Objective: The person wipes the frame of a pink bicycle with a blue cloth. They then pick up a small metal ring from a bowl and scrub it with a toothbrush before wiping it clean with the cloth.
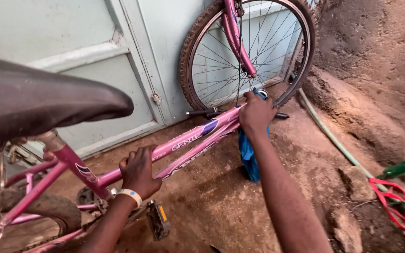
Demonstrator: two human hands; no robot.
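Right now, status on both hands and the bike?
Left hand gripping pink bike frame near seat tube. Right hand pressing blue cloth against frame's front end. Front wheel leans by the door; nothing blocking.

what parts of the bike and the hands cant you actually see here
Head view only:
- Right hand: its palm and the upper part of the blue cloth are hidden by the hand itself.
- Left hand: its fingertips wrap behind the pink frame tube.
- Front wheel: its top is cut off by the upper edge.
- Rear wheel: cut off by the left and bottom edges.
- Handlebars: out of frame.
- Saddle: blurred, very close to the camera.
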